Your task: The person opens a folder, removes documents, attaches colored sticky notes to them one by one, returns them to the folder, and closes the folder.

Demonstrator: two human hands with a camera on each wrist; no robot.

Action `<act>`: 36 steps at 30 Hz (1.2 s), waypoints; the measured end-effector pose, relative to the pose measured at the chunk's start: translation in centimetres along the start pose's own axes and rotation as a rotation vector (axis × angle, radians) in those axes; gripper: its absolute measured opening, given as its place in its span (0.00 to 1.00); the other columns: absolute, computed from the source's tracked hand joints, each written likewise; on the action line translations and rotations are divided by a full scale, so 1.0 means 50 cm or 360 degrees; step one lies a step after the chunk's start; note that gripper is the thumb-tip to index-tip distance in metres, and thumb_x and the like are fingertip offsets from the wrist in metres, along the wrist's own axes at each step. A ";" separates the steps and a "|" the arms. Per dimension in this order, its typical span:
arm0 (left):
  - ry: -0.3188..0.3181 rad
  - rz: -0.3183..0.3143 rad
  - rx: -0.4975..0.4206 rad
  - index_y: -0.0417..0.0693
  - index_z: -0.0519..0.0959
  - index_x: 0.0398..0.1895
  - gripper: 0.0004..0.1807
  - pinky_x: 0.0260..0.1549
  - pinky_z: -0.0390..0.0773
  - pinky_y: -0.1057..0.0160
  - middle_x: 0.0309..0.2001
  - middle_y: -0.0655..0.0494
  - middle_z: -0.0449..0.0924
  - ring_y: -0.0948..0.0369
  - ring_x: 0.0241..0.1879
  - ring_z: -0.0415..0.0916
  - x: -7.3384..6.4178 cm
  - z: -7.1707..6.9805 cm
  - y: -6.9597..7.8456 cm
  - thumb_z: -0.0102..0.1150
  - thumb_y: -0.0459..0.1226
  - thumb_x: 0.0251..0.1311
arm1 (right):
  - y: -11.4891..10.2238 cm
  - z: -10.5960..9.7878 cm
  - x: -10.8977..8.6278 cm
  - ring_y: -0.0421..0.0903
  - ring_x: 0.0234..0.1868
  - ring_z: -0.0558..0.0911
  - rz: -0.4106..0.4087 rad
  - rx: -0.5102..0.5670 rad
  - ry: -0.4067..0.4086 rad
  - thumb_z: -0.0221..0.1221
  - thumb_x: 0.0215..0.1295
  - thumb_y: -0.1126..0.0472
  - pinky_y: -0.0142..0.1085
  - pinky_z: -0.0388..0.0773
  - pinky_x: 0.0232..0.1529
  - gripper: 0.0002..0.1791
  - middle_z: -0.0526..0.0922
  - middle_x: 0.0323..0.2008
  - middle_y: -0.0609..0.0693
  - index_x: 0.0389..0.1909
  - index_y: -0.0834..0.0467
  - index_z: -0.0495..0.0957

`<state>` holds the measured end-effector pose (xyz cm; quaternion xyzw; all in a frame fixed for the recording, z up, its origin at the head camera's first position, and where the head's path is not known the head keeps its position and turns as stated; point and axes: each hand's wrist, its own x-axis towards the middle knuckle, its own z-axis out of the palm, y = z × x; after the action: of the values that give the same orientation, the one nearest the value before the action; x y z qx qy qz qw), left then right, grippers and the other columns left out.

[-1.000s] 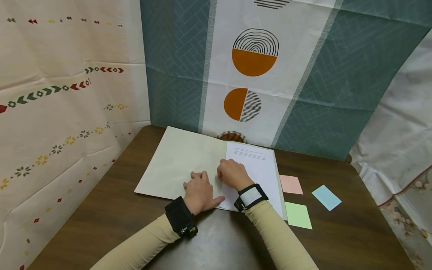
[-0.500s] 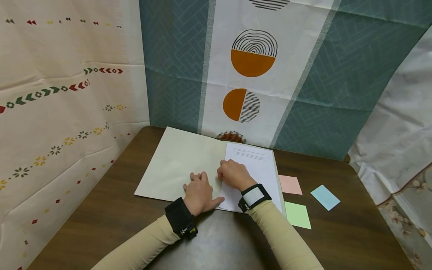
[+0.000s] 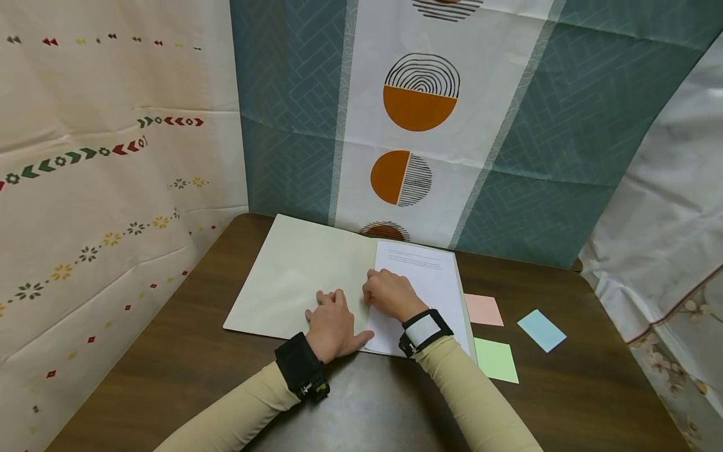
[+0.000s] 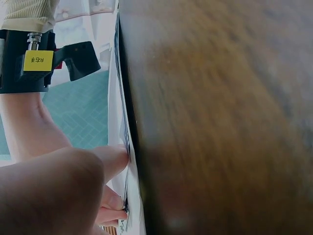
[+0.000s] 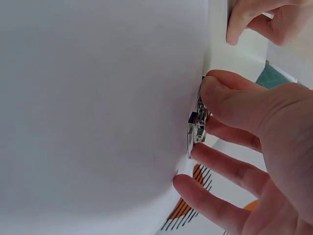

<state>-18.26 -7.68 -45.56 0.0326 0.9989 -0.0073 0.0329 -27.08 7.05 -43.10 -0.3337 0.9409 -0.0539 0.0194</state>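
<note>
Metal clip (image 5: pixel 197 127) at the inner edge of the paper sheet (image 3: pixel 432 289), by the fold of the open cream folder (image 3: pixel 299 270); best seen from the right wrist. Right hand (image 3: pixel 392 295) at the clip, thumb and fingers bent in and pinching it. Lines of print near the sheet's top, too small to read. Left hand (image 3: pixel 333 323) on the folder's left cover near its lower edge, fingers spread and relaxed, thumb stretched out to the sheet's lower left corner. Black straps (image 3: pixel 298 361) on both wrists; pale yellow sleeves (image 3: pixel 474 395). Pink note (image 3: pixel 484 310) and green note (image 3: pixel 496 360) by the folder's right edge, blue note (image 3: pixel 541 330) farther right, set askew. Dark brown table (image 3: pixel 565 395) beneath. Behind it, teal and white cloth (image 3: pixel 294 125) with orange half-discs; cream patterned cloth (image 3: pixel 113 207) at left, pale floral cloth (image 3: pixel 661 207) at right
</note>
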 end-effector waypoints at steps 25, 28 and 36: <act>0.0045 0.0071 0.0115 0.48 0.96 0.46 0.42 0.47 0.91 0.35 0.65 0.34 0.78 0.32 0.69 0.80 -0.001 0.000 -0.001 0.60 0.77 0.68 | 0.006 0.014 -0.007 0.48 0.42 0.86 -0.0046 -0.0050 0.0056 0.71 0.76 0.62 0.45 0.85 0.37 0.07 0.85 0.40 0.47 0.36 0.49 0.90; 0.0031 0.0080 0.0111 0.47 0.96 0.47 0.42 0.49 0.91 0.33 0.66 0.34 0.78 0.31 0.71 0.80 0.001 0.000 -0.002 0.60 0.76 0.68 | 0.006 0.014 -0.008 0.48 0.41 0.85 -0.0054 -0.0061 0.0060 0.70 0.78 0.61 0.44 0.83 0.36 0.06 0.85 0.40 0.47 0.38 0.49 0.89; -0.0009 0.0089 0.0086 0.47 0.96 0.47 0.42 0.53 0.90 0.31 0.69 0.34 0.77 0.31 0.74 0.78 0.003 -0.003 0.000 0.60 0.75 0.69 | 0.006 0.008 -0.012 0.47 0.37 0.84 -0.0037 -0.0056 0.0053 0.66 0.82 0.60 0.41 0.80 0.33 0.05 0.85 0.40 0.46 0.41 0.50 0.84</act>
<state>-18.42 -7.66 -45.44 0.0615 0.9969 -0.0335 0.0349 -26.76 7.62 -43.54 -0.3439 0.9380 -0.0431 -0.0027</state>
